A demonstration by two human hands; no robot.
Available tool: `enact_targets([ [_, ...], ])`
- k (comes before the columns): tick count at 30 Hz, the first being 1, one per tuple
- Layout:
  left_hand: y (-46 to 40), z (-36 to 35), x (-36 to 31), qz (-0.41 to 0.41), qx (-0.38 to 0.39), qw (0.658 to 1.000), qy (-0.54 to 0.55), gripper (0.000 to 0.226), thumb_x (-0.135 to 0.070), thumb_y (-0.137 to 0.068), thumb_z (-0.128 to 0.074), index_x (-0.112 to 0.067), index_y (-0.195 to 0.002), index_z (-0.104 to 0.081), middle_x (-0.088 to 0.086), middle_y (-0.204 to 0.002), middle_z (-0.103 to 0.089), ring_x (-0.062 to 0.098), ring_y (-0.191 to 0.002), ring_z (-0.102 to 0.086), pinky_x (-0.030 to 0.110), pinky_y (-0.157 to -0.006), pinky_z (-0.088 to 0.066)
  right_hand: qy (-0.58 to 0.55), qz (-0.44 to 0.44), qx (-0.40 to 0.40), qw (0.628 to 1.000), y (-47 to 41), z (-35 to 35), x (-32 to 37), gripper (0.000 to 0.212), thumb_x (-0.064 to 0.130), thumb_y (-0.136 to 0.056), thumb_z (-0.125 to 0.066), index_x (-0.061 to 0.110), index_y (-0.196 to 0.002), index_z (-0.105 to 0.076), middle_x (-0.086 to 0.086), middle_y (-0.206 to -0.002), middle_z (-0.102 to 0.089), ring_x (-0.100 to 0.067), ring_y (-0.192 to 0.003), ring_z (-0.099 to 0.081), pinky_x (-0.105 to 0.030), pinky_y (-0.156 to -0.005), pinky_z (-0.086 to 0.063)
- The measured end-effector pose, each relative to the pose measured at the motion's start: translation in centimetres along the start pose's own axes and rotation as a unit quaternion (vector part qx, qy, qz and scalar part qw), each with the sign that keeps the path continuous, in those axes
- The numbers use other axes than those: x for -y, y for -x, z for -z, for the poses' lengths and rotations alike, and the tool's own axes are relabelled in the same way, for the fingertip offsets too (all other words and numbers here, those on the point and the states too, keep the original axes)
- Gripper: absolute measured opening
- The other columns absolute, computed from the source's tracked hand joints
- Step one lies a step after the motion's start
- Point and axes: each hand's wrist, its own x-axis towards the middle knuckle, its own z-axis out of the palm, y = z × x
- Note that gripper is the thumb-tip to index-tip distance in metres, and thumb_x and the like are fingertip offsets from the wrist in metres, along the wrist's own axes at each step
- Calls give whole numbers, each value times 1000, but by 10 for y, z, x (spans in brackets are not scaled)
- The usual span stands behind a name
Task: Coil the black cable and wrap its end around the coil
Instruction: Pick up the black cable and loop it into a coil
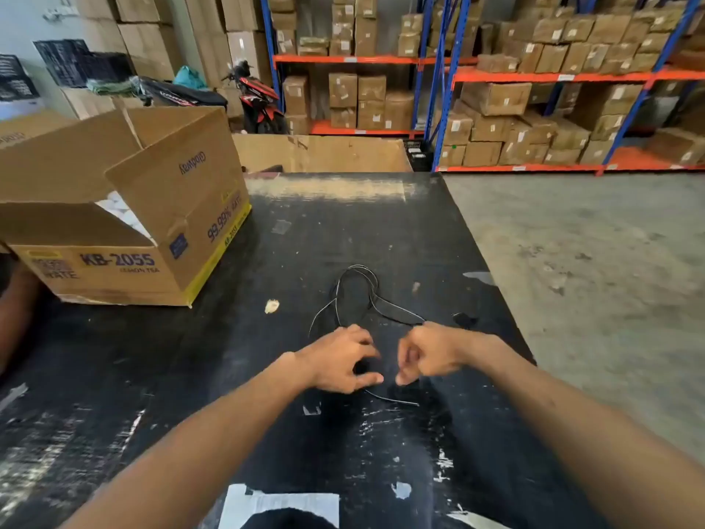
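Note:
A thin black cable (358,290) lies in loose loops on the black table (305,238), just beyond my hands. My left hand (341,358) rests on the table with fingers curled and pinched on the cable near the loops' near end. My right hand (427,355) is fisted beside it, and a strand runs from the loops to its knuckles. A short cable end (393,399) pokes out on the table below my hands. Black on black hides much of the cable's run.
An open cardboard box (126,208) marked KB-2055 stands on the table's left. A white paper sheet (282,503) lies at the near edge. The table's right edge drops to a concrete floor (591,253). Shelving racks (534,89) with cartons and a parked motorbike (255,93) stand behind.

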Motion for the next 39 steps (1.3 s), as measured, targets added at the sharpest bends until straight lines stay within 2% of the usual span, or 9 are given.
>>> enact_targets([
  [6, 5, -34, -10, 1, 27, 998, 57, 60, -65, -84, -55, -18, -118, -69, 3, -123, -57, 20, -115, -51, 34, -101, -41, 23, -25, 68, 997, -9, -39, -13, 14, 26, -71, -77, 31, -61, -70, -7, -76, -78, -17, -64, -67, -27, -70, -57],
  [13, -9, -27, -17, 110, 46, 979, 164, 59, -74, -82, -46, -20, -82, -70, 1, -87, -65, 19, -85, -61, 36, -81, -51, -102, 60, -61, 991, 0, -12, -12, 8, 13, -81, -71, 13, -89, -74, 0, -65, -73, 2, -50, -58, -9, -56, -44],
  [16, -31, 0, -28, 262, 68, 875, 401, 67, -59, -98, -32, -6, -87, -72, 14, -70, -73, 28, -62, -68, 30, -63, -54, -210, 87, -207, 952, -3, 10, -8, 11, 13, -92, -71, 13, -101, -76, -1, -79, -78, -7, -66, -72, -20, -67, -57],
  [19, -47, 36, -26, 302, -13, 759, 577, 64, -42, -104, -27, 7, -97, -69, 18, -69, -72, 29, -54, -67, 28, -55, -52, -316, 57, -329, 888, -11, 22, -13, 24, 14, -94, -67, 19, -117, -71, 2, -97, -77, -12, -87, -75, -35, -87, -60],
  [24, -61, 110, -15, 215, -180, 596, 752, 50, -27, -103, -30, 5, -108, -68, 18, -80, -74, 25, -57, -67, 33, -64, -58, -444, 80, -228, 863, -16, 18, 7, 44, 11, -88, -68, 24, -130, -63, 6, -123, -72, -1, -115, -65, -29, -105, -48],
  [27, -62, 147, -6, 165, -226, 553, 785, 50, -26, -103, -29, 6, -108, -67, 16, -77, -74, 23, -52, -67, 31, -56, -58, -463, 128, -196, 855, -27, 5, 32, 23, 26, -95, -66, 27, -118, -72, 13, -116, -75, 3, -113, -64, -20, -99, -45],
  [30, -56, 169, 5, 132, -229, 524, 809, 53, -31, -103, -29, 3, -115, -66, 17, -87, -75, 23, -58, -69, 33, -59, -60, -453, 147, -274, 835, -34, 6, 51, 23, 28, -103, -55, 28, -96, -77, 7, -78, -72, 1, -74, -61, -16, -72, -42],
  [34, -50, 182, 16, 96, -193, 491, 844, 54, -41, -103, -31, -9, -138, -56, 22, -113, -71, 31, -80, -73, 39, -68, -61, -467, 182, -274, 821, -41, 14, 55, 26, 30, -104, -53, 24, -93, -76, 0, -63, -59, -12, -63, -57, -28, -74, -44],
  [39, -49, 204, 26, -5, -85, 471, 878, 45, -48, -102, -34, -38, -143, -49, 28, -149, -44, 53, -133, -42, 79, -102, -28, -456, 154, -229, 846, -56, 13, 37, 38, 44, -104, -48, 21, -91, -77, 1, -63, -55, -17, -59, -51, -34, -73, -46],
])
